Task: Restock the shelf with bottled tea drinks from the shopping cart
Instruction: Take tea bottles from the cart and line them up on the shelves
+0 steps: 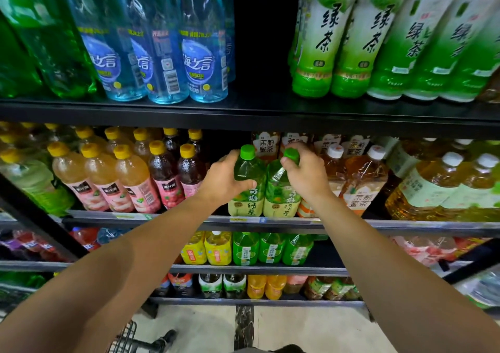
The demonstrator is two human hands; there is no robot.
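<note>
- Green-capped plum green tea bottles stand side by side at the front edge of the middle shelf [162, 215]: the left bottle [247, 182] and the right bottle [282, 190], just touching.
- The left hand [224, 181] wraps the left bottle's shoulder, fingers curled round it.
- The right hand [303, 175] grips the right bottle's neck just below the green cap [291, 155].
- Likely step: seating both upright. Push them back evenly, labels forward, bases flat, clear of the jasmine honey tea bottles [359, 179] just beside.
- The shopping cart [127, 337] shows only at the bottom edge.
</note>
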